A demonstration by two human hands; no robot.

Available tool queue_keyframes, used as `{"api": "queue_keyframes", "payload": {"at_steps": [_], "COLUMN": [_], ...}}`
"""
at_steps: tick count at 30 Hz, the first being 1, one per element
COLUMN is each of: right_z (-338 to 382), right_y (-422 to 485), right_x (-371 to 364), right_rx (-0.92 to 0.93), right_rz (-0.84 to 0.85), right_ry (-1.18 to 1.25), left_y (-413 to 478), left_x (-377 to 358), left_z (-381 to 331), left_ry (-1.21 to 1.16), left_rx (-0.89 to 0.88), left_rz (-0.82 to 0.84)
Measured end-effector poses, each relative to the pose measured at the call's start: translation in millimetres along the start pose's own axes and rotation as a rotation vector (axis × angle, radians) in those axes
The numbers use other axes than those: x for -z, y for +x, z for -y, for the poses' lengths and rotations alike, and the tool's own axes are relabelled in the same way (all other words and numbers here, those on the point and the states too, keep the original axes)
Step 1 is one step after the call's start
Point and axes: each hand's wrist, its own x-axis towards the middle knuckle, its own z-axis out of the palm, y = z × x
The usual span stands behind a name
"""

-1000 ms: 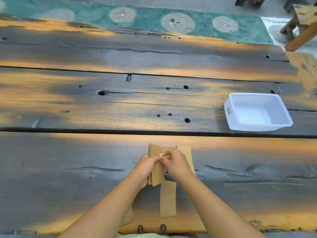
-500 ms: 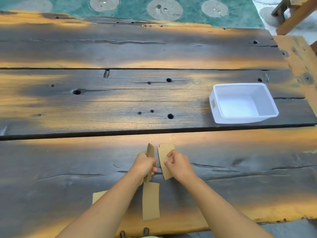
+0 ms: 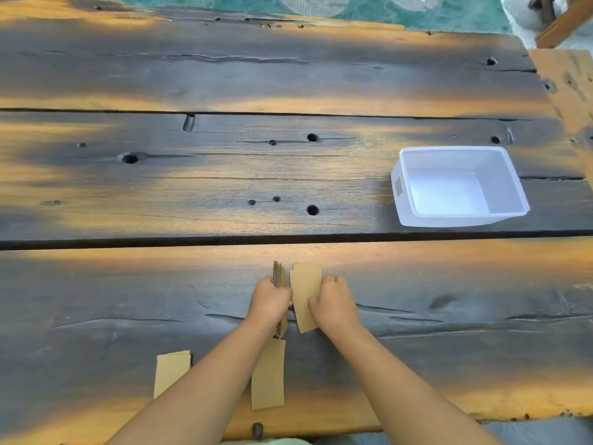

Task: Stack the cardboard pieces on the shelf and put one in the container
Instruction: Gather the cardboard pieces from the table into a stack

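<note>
In the head view, a dark, weathered plank tabletop (image 3: 192, 194) is seen from above, and both forearms are extended onto its nearest plank. A small stack of cardboard pieces (image 3: 278, 273) is held on edge in the left hand (image 3: 269, 300), the fingers closed around its lower half so that the corrugated edges stand up at about 12 o'clock from the knuckles. A single cardboard piece (image 3: 305, 293) is pinched flat-faced in the right hand (image 3: 333, 303), its fingers curled over the right edge; this piece stands just beside the stack, and whether the two touch cannot be told. Two further pieces lie flat on the tabletop toward 6 o'clock from the hands: a loose piece (image 3: 268, 377) directly below the left wrist, and another piece (image 3: 171, 372) at about 7 o'clock, partly covered by the left forearm. The white container (image 3: 404, 200) sits well apart at about 2 o'clock from the hands, on the middle plank, and its inside looks empty. The step in hand is judged to be the separating of one piece from the gathered stack. For the next move, the single piece would need to be carried up and to the right and released over the container's opening, while the stack is kept gripped so that it does not fan apart.
</note>
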Motion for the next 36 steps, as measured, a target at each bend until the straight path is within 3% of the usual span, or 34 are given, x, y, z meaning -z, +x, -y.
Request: {"api": "queue_keyframes", "payload": {"at_steps": [6, 23, 29, 33, 36], "right_z": [2.9, -0.6, 9.3, 25.4, 39.1], "right_y": [12.9, 2.0, -18.3, -40.5, -56.5], "right_x": [-0.3, 3.5, 23.5, 41.7, 49.7], "right_rx": [-0.177, -0.236, -0.145, -0.028, 0.028], "right_rz": [0.042, 0.079, 0.118, 0.211, 0.329], "right_ry": [0.298, 0.606, 0.781, 0.901, 1.054], "left_y": [3.6, -6.9, -28.5, -45.9, -57.0], "left_x": [-6.4, 12.8, 35.5, 51.0, 63.8], "left_z": [3.8, 17.8, 24.0, 22.7, 27.2], "left_ry": [-0.068, -0.346, -0.479, -0.647, -0.645], "left_rx": [0.012, 0.103, 0.074, -0.021, -0.11], "left_rz": [-0.008, 0.164, 0.174, 0.157, 0.149]}}
